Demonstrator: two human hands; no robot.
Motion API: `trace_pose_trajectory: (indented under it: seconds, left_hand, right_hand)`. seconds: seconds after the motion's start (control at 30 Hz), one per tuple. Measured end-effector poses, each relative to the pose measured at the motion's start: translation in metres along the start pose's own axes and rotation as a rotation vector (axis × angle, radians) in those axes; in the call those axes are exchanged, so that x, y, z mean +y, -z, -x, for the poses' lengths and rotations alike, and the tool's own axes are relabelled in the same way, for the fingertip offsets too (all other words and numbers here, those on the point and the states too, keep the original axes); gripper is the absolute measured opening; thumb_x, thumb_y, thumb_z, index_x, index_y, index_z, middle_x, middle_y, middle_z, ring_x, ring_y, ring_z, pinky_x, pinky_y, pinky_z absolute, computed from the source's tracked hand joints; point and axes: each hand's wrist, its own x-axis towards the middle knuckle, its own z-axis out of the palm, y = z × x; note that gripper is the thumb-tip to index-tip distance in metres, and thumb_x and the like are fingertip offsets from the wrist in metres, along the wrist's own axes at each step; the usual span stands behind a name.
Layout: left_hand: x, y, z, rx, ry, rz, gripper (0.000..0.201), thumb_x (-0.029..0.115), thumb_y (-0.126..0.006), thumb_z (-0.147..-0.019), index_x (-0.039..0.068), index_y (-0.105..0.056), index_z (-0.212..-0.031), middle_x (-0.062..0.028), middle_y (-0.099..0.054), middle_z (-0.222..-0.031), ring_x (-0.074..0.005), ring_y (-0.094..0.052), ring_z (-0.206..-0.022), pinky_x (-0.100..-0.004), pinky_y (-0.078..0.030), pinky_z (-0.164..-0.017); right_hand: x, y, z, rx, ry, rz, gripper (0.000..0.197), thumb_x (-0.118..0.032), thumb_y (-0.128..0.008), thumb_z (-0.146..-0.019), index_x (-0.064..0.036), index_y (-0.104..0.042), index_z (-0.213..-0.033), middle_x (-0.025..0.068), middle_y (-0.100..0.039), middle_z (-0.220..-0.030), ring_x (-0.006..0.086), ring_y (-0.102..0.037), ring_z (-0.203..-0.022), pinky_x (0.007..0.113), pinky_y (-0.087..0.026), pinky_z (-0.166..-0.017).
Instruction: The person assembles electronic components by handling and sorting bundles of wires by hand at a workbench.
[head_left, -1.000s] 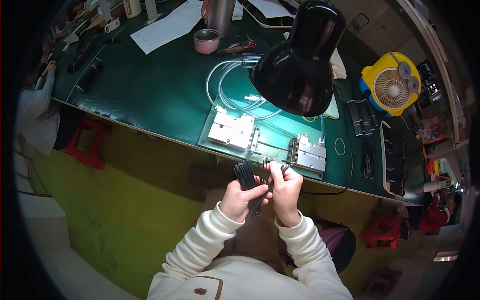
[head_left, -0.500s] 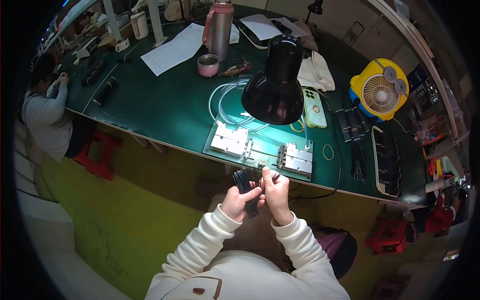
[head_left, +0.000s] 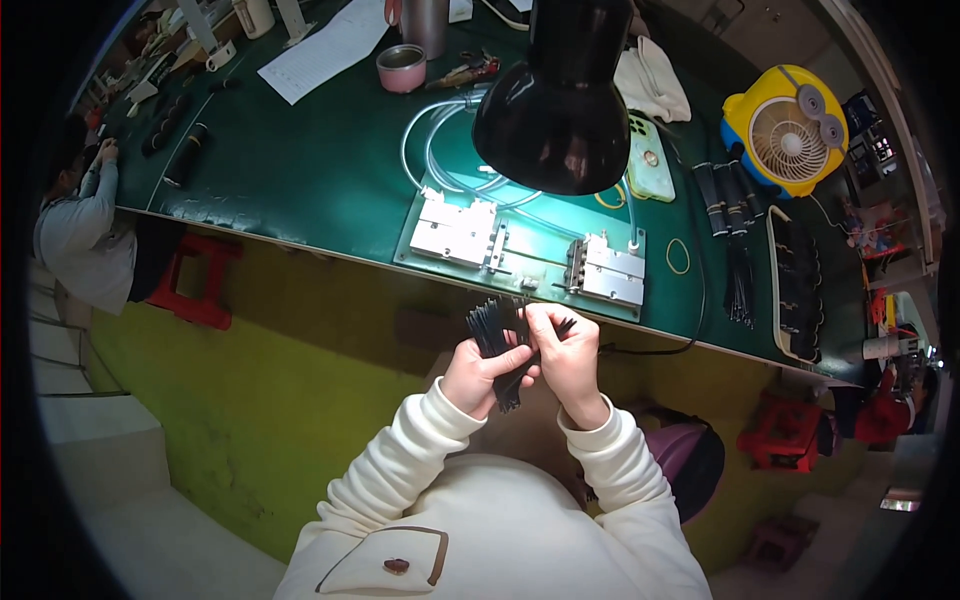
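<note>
A bundle of thin black strands (head_left: pixel 490 328), like cut wires, fans upward in my left hand (head_left: pixel 476 376), which is closed round its middle. Beside it my right hand (head_left: pixel 570 362) pinches with thumb and forefinger at the bundle's right side. A few dark strand ends poke out past the right hand's knuckles. Both hands are just off the table's front edge. Beyond them sits a fixture with a left silver metal block (head_left: pixel 450 232) and a right silver metal block (head_left: pixel 612 275), joined by thin rods and brightly lit.
A black desk lamp (head_left: pixel 550 125) hangs over the fixture. Clear tubing (head_left: pixel 432 150) coils behind it. To the right are a phone (head_left: pixel 650 165), black bundles (head_left: pixel 725 195), a long tray (head_left: pixel 776 290) and a yellow fan (head_left: pixel 790 135). A person (head_left: pixel 90 235) sits far left.
The view has shifted, so the table things sit higher and the lamp looks larger. My right hand's fingers have bent more over the strands; the left keeps its hold.
</note>
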Motion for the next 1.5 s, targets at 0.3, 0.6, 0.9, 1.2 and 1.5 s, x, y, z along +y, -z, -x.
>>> trace_pose_trajectory:
  seconds: [0.3, 0.6, 0.9, 1.2, 1.5]
  left_hand:
    - [0.002, 0.006, -0.008, 0.044, 0.028, 0.037, 0.011, 0.003, -0.056, -0.075, 0.002, -0.054, -0.086, -0.0039, -0.056, -0.077, -0.0125, -0.056, -0.063, -0.0223, -0.048, -0.055]
    - [0.005, 0.007, -0.01, 0.005, 0.03, 0.046, 0.013, 0.004, -0.056, -0.075, 0.002, -0.054, -0.087, -0.0041, -0.056, -0.08, -0.0127, -0.056, -0.064, -0.0229, -0.048, -0.055]
    - [0.004, 0.006, -0.011, 0.014, 0.046, 0.032, 0.01, 0.004, -0.054, -0.076, 0.002, -0.052, -0.085, -0.0036, -0.054, -0.076, -0.0116, -0.054, -0.061, -0.0215, -0.046, -0.052]
    - [0.001, 0.011, -0.01, -0.019, 0.043, 0.075, 0.009, 0.002, -0.056, -0.074, 0.001, -0.052, -0.082, -0.0055, -0.055, -0.075, -0.0141, -0.056, -0.061, -0.0233, -0.049, -0.053]
    - [0.0, 0.01, -0.014, 0.018, 0.051, 0.087, 0.009, 0.002, -0.056, -0.075, 0.001, -0.052, -0.083, -0.0057, -0.055, -0.075, -0.0139, -0.057, -0.062, -0.024, -0.049, -0.055]
  right_hand:
    - [0.011, -0.006, -0.013, 0.112, -0.002, 0.066, 0.016, -0.011, -0.051, -0.079, 0.0018, -0.059, -0.075, -0.0025, -0.047, -0.05, 0.002, -0.041, -0.044, 0.017, -0.033, -0.04]
    - [0.016, -0.009, -0.014, 0.128, 0.002, -0.042, 0.016, -0.01, -0.052, -0.079, 0.0025, -0.059, -0.072, -0.0026, -0.047, -0.048, 0.0017, -0.04, -0.043, 0.017, -0.031, -0.039]
    - [0.014, -0.006, -0.011, 0.104, -0.055, -0.087, 0.017, -0.012, -0.053, -0.079, 0.0021, -0.059, -0.072, -0.0016, -0.049, -0.049, 0.0013, -0.04, -0.042, 0.016, -0.032, -0.038]
    - [0.007, -0.011, -0.008, 0.097, -0.008, -0.023, 0.018, -0.013, -0.053, -0.08, 0.002, -0.059, -0.074, -0.0028, -0.051, -0.052, 0.0003, -0.04, -0.042, 0.015, -0.031, -0.036]
    - [0.014, -0.009, -0.014, 0.11, -0.055, -0.049, 0.019, -0.012, -0.05, -0.081, 0.0033, -0.059, -0.077, -0.0036, -0.048, -0.052, 0.0, -0.037, -0.043, 0.014, -0.028, -0.039]
